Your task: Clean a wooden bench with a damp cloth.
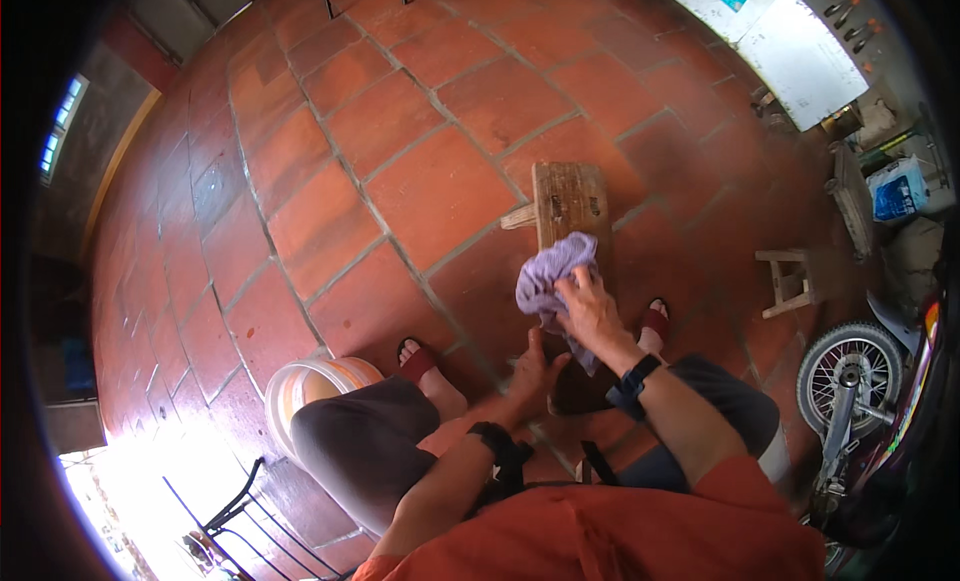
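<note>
A crumpled purple cloth (559, 270) is bunched in my right hand (592, 315), above a wooden bench (574, 198) that stands between my feet. One end of the cloth hangs down below my fingers. Just left of that hanging end, my left hand (534, 371) is raised with its fingers apart and holds nothing. The far end of the bench top shows dark slots, and a leg sticks out on its left side. The near part of the bench is partly hidden by my hands and the cloth.
A striped plastic bucket (281, 401) stands beside my left knee. To the right are a small wooden stool (787, 283) and a motorcycle wheel (850, 378). A black metal rack (262, 532) is at the lower left. A white table (802, 56) stands at the upper right.
</note>
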The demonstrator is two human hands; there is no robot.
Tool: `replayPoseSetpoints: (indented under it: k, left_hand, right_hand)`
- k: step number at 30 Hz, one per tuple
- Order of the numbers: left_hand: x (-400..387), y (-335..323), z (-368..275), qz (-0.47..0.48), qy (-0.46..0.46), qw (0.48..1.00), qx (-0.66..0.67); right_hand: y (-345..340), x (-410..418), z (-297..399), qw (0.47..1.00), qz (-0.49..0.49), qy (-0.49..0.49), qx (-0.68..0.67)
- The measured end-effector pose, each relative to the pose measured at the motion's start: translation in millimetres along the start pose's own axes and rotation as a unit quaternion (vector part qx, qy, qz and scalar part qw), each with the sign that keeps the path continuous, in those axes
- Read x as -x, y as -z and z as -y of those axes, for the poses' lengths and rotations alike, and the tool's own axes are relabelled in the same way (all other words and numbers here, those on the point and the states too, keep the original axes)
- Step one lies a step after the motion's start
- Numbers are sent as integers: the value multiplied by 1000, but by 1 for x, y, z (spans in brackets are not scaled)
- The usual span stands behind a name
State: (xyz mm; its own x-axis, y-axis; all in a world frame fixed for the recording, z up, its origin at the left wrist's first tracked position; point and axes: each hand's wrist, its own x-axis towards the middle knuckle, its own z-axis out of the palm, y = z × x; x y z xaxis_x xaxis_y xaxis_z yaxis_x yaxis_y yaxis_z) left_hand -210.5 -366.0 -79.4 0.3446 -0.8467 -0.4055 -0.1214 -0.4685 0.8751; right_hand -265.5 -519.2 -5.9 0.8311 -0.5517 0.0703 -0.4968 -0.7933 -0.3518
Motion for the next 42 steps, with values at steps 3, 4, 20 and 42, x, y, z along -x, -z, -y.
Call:
replayPoseSetpoints:
  k: [3,4,20,42]
  left_hand:
    - [-6,-3,29,-34,-75,997,1]
    - [-9,-2,27,-31,-81,988,132]
    - [66,7,7,55,-68,979,-182]
    - [81,-2,32,-19,-113,979,-168]
  right_hand:
    - [11,47,18,999,18,-38,-19]
    - [13,59,19,996,36,-74,-32]
    - [12,196,-16,968,207,-98,-101]
    - [-15,78,48,979,159,20,126]
